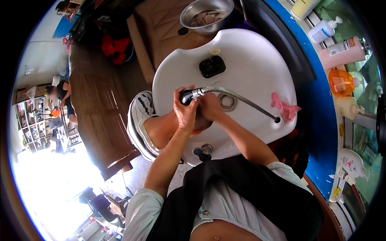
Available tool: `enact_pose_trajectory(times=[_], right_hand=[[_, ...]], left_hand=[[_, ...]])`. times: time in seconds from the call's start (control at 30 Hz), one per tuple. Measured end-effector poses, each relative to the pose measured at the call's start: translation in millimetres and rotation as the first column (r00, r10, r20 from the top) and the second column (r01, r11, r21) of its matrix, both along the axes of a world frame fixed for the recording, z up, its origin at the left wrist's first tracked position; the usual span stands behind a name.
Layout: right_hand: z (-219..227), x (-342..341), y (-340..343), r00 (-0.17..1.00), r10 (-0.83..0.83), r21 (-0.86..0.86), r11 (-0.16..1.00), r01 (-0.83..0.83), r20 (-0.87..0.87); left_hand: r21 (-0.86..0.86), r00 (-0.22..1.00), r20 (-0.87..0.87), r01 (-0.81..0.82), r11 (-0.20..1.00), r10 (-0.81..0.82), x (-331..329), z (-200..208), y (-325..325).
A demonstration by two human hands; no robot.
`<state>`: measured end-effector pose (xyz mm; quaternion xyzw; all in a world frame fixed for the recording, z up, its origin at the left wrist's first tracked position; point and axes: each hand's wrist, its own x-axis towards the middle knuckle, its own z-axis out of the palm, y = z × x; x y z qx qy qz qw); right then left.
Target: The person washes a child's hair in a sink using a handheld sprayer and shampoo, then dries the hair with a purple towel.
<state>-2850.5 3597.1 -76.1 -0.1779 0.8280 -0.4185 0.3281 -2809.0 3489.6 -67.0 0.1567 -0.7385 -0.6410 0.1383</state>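
Note:
A person in a white top (138, 124) leans in from the left, with their short-haired head (204, 123) over the white wash basin (253, 52). My left hand (185, 113) is wrapped round a black and chrome shower head (186, 97), held just above that head. From it a metal hose (245, 101) curves right to a hole in the basin. Against the person's head rests my right hand (210, 107), its fingers mostly hidden by the shower head and my left hand. Below them, a tap with a dark lever (202, 154) sits on the near rim.
A black pad (212, 66) and a drain ring (227, 103) lie in the basin. At its right hangs a crumpled pink cloth (284, 107). Beyond stands a metal bowl (207, 18) with cloth inside. Several bottles, one orange (342, 83), line the right ledge. A brown wooden panel (94, 108) stands left.

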Motion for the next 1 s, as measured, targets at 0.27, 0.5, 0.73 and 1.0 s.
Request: enact_pose_trajectory(times=[0.27,0.5,0.73,1.0], right_hand=[[-162.4,52.8,-9.2,0.219,0.172,-0.234,0.075,0.969,0.961],[-60.6,76.5,-8.5,0.478,-0.691,-0.48,0.212,0.851,0.542],[4.3,1.6,-1.1,0.998,0.037,-0.034,0.999,-0.039,-0.043],[-135.6,2.0,5.2,0.328,0.014,-0.29,0.505,0.813,0.944]], left_hand=[[-0.023,0.998,-0.031,0.052,0.998,-0.053,-7.5,8.3,9.0],[0.007,0.998,-0.028,0.054,0.999,-0.054,-2.7,6.7,0.0],[0.05,0.998,-0.052,0.025,0.998,-0.023,3.9,-0.7,-2.8],[0.019,0.998,-0.029,0.051,0.999,-0.05,8.0,2.7,0.8]])
